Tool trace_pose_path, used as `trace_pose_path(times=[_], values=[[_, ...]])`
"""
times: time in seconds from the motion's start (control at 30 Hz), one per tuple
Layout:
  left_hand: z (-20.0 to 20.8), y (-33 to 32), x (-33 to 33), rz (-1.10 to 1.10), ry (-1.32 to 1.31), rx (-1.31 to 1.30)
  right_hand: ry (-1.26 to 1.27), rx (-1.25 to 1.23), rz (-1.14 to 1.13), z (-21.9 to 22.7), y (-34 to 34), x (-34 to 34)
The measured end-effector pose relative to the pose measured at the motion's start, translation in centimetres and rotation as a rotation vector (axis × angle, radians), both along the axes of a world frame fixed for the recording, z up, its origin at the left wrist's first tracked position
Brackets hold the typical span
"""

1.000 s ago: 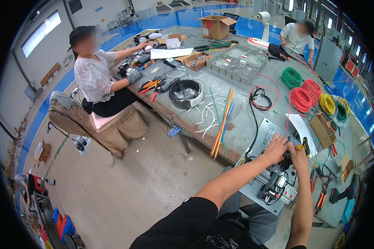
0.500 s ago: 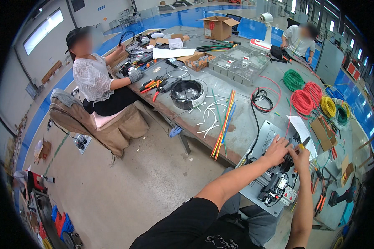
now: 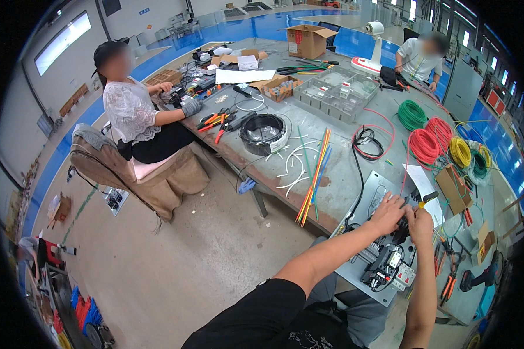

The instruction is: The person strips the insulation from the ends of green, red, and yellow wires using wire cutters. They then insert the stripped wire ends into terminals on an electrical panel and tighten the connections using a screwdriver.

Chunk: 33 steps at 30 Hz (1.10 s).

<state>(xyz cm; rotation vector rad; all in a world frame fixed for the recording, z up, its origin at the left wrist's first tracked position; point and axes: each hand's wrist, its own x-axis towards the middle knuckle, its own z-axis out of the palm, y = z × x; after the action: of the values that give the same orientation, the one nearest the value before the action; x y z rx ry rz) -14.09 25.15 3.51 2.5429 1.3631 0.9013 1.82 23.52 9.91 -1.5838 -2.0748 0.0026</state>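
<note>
A metal mounting plate with electrical parts rests tilted between my lap and the table edge. My left hand lies over the parts at its far end, fingers bent and drawn together. A thin red wire runs down to those fingertips, which seem to pinch it. Beside it my right hand is closed on a screwdriver with a yellow and black handle; its tip is hidden among the parts. White circuit breakers and black wired devices sit at the plate's near end.
Right of the plate lie pliers, a cordless drill and a small open carton. Red wire coils and coloured tubes lie farther off. A co-worker sits left, another person far right.
The screwdriver handle has turned and leans farther right, with my right hand shifted slightly. My left hand stays nearly in place. The co-worker on the left has lowered a raised hand that held black cable.
</note>
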Motion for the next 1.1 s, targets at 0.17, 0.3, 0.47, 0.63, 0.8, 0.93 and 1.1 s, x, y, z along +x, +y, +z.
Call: trace_pose_path(times=[0.17,0.3,0.47,0.63,0.8,0.93,1.1], values=[[0.2,-0.4,0.0,-0.001,-0.022,0.023,-0.041,-0.041,-0.047,1.3,-0.8,-0.3],[1.5,-0.4,-0.1,-0.071,-0.004,-0.072,-0.039,-0.069,0.064,-0.3,0.0,1.3],[2.1,-0.5,-0.8,-0.011,0.05,-0.104,0.013,-0.181,0.093,0.9,-0.4,0.4],[1.6,-0.3,-0.2,-0.021,0.008,-0.016,0.005,-0.22,0.113,1.9,-0.8,0.9],[1.3,-0.4,0.1,-0.023,0.007,-0.004,0.03,-0.211,0.106,1.3,-0.9,1.2],[1.5,-0.5,-0.1,-0.031,0.034,-0.015,0.05,-0.242,0.075,1.9,-1.4,0.8],[1.6,-0.4,-0.5,-0.091,0.016,0.004,0.127,-0.236,0.072,2.7,-2.1,0.8]])
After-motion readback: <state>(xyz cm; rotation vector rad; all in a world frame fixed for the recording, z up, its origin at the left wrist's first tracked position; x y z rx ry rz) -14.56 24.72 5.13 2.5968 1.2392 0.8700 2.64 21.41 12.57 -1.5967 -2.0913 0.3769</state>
